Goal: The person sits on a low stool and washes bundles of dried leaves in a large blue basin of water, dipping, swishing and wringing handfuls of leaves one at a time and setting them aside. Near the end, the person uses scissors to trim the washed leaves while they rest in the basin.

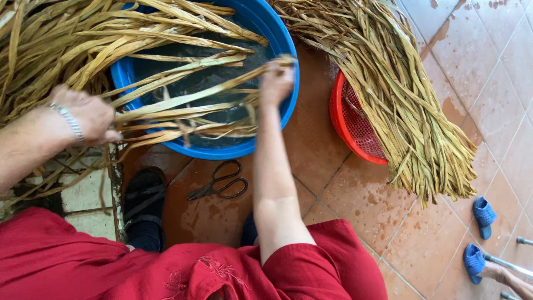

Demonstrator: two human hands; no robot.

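My left hand (89, 116), with a silver bracelet on the wrist, grips one end of a bunch of long dry yellow leaf strips (183, 105). My right hand (276, 83) holds the other end of the same strips over the right rim of a blue basin (288, 72) with water in it. The strips stretch across the basin between both hands. More strips lie piled over the basin's left side (61, 39).
A red plastic basket (347, 125) at the right carries a big heap of the same strips (400, 94). Black scissors (219, 182) lie on the wet orange tile floor. Another person's feet in blue slippers (483, 211) stand at the lower right.
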